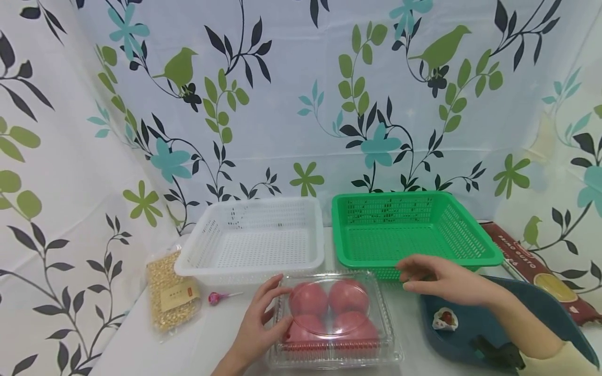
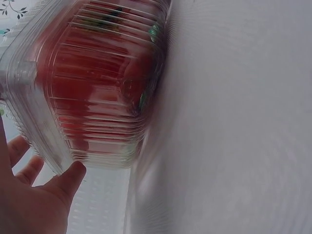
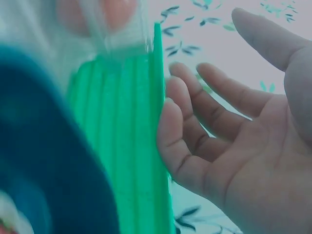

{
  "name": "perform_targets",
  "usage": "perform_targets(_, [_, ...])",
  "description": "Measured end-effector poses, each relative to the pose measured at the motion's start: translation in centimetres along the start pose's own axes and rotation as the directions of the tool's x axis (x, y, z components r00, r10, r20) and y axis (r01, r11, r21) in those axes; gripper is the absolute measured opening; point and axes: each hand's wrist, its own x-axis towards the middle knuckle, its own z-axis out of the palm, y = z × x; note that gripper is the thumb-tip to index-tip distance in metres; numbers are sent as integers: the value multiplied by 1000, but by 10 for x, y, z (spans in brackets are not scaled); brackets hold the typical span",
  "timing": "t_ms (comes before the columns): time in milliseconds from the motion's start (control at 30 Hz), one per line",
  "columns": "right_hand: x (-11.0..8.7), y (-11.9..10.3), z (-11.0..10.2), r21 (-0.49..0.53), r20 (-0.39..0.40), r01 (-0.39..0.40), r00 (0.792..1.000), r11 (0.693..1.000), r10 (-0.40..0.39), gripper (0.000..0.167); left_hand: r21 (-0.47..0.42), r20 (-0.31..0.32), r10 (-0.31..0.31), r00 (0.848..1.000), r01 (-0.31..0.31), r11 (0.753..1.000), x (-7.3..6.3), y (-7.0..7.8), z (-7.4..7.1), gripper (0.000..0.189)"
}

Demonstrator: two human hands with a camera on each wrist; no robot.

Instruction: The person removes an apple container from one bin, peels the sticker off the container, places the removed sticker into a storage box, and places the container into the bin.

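A clear plastic clamshell box point(image 1: 329, 319) of large red tomatoes point(image 1: 349, 297) lies on the white table in front, its lid down. At the box's left side, my left hand point(image 1: 259, 319) touches the rim with loosely spread fingers. From the left wrist view, the thumb and fingers point(image 2: 73, 176) lie near one corner of the rim of the box point(image 2: 97, 87). My right hand point(image 1: 444, 279) hovers by the front right of the green basket point(image 1: 414, 243), over the blue tray's far edge. Its palm shows bare in the right wrist view, fingers point(image 3: 170, 131) relaxed.
A white basket point(image 1: 263, 245) stands left of the green one. Left lie a bag of yellow kernels point(image 1: 171, 292) and a lollipop point(image 1: 215, 298). The blue tray point(image 1: 527, 297) holds a small white-and-red item point(image 1: 444, 319) and a dark object point(image 1: 496, 352). A red-brown packet point(image 1: 531, 266) lies behind it.
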Motion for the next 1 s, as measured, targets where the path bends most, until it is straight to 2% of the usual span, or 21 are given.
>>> perform_targets(200, [17, -1, 30, 66, -79, 35, 996, 997, -30, 40, 24, 1, 24, 1000, -24, 999, -1, -2, -1, 43])
perform_targets(400, [26, 2, 56, 147, -210, -3, 977, 989, 34, 44, 22, 7, 54, 999, -54, 998, 1, -3, -1, 46])
perform_targets(600, [29, 9, 73, 174, -303, -69, 945, 982, 121, 46, -57, 0, 111, 994, -111, 992, -1, -6, -4, 55])
perform_targets(700, [29, 10, 79, 202, -340, -143, 917, 969, 207, 50, -108, -3, 90, 996, -90, 990, 1, -10, -6, 55])
perform_targets(833, [27, 10, 86, 228, -341, -249, 885, 941, 317, 58, -145, 27, 34, 999, -30, 989, 1, -17, -9, 56])
perform_targets(1000, [25, 9, 92, 252, -325, -322, 860, 913, 394, 66, -209, 87, 5, 996, 14, 978, -2, -26, -14, 63])
